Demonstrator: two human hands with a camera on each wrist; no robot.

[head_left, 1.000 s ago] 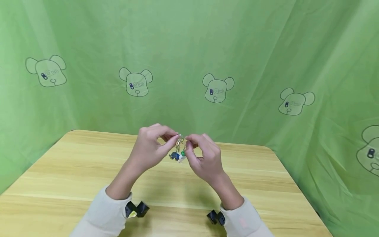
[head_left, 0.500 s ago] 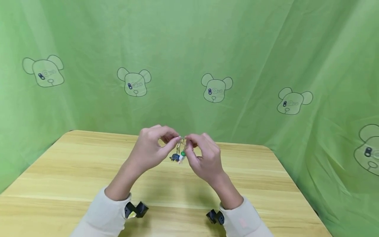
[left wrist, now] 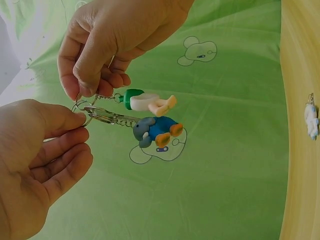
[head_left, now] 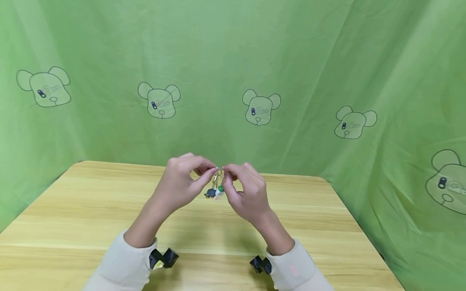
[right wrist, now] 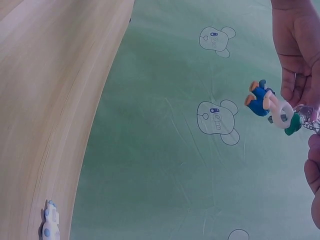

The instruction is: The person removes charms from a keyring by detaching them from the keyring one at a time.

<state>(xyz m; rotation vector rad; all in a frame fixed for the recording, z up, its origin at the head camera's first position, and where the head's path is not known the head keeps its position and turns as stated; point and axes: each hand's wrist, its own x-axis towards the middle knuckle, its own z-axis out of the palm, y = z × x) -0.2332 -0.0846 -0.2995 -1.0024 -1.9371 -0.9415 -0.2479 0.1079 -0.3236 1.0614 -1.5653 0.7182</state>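
Key ring: small silver metal split ring (left wrist: 81, 107), pinched between both hands above the wooden table.
Blue charm: grey-headed figure in blue with orange feet (left wrist: 156, 131), dangling by a short chain.
Green-capped charm: white-and-peach figure (left wrist: 148, 101), hanging just beside it.

The backdrop cloth (head_left: 233, 60) is green with outlined bear heads; the table (head_left: 73, 218) is light wood; one charm (left wrist: 156, 132) is grey, blue and orange, the other charm (left wrist: 147, 101) green, white and peach

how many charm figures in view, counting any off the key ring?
3. Blue charm and green-capped white charm hang from the key ring between both hands; a white charm lies on the table. Others may be hidden.
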